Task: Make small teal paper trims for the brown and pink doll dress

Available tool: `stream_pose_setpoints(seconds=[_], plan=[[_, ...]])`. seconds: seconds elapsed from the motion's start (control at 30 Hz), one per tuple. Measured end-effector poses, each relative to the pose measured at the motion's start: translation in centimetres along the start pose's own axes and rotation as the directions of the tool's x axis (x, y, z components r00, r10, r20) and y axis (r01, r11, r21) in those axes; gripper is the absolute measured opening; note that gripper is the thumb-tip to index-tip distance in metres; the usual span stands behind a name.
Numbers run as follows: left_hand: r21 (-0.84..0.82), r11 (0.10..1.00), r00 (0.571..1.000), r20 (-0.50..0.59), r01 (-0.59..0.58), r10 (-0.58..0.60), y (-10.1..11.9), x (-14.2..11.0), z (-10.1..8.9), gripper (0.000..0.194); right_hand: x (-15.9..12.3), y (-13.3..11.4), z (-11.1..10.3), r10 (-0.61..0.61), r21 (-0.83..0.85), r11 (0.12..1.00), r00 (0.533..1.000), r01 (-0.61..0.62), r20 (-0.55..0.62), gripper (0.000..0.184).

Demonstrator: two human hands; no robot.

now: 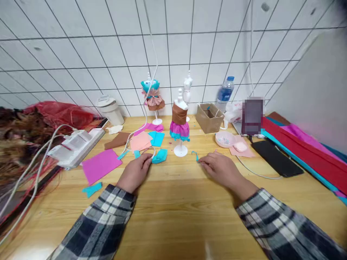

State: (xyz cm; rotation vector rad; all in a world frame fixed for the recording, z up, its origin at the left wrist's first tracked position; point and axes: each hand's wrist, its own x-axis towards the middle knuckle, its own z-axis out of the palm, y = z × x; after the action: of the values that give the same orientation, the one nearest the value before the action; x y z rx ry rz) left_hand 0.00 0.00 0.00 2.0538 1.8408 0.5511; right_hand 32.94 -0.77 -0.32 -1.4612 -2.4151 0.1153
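Observation:
Near the middle of the table stands a small white dress form (180, 150) wearing a brown top and a magenta skirt with a teal hem. To its right, my right hand (221, 169) pinches a thin, crumpled teal strip (196, 156) at the tabletop. My left hand (135, 172) rests left of the form with its fingers curled together, beside a pale loop (153, 152). What those fingers hold, if anything, is hidden. A folded teal piece (159, 156) lies just beyond them.
Magenta (101, 166), peach (141, 141) and brown sheets (117, 140) lie on the left. Behind stand a dressed form (154, 97), a bare form (187, 86), a cardboard box (209, 121) and a water bottle (226, 92). A bead dish (225, 139) and a black phone-like slab (277, 158) are right.

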Motion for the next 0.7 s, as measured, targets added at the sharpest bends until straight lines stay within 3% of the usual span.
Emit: stream_pose_setpoints(seconds=[0.27,0.47,0.6,0.7], plan=[[-0.025,0.999,0.984,-0.178,-0.028,0.023,-0.5,0.3,-0.1,0.042,-0.2,-0.6,-0.3,0.009,0.006,1.0,1.0,-0.009,0.029,0.026],[0.19,0.98,0.972,-0.212,-0.059,0.1,-1.4,1.0,-1.0,0.04,-0.1,-0.5,-0.6,0.017,0.035,0.999,0.999,-0.019,0.036,0.026],[0.257,0.943,0.958,-0.137,-0.213,0.253,-0.8,0.8,-1.1,0.029,-0.2,-0.5,-0.8,0.012,0.055,0.998,0.999,-0.014,0.036,0.026],[0.309,0.917,0.958,-0.052,-0.254,0.282,-0.7,0.7,-0.9,0.017,-0.2,-0.4,-0.9,0.003,0.07,0.998,1.0,-0.005,0.031,0.025]])
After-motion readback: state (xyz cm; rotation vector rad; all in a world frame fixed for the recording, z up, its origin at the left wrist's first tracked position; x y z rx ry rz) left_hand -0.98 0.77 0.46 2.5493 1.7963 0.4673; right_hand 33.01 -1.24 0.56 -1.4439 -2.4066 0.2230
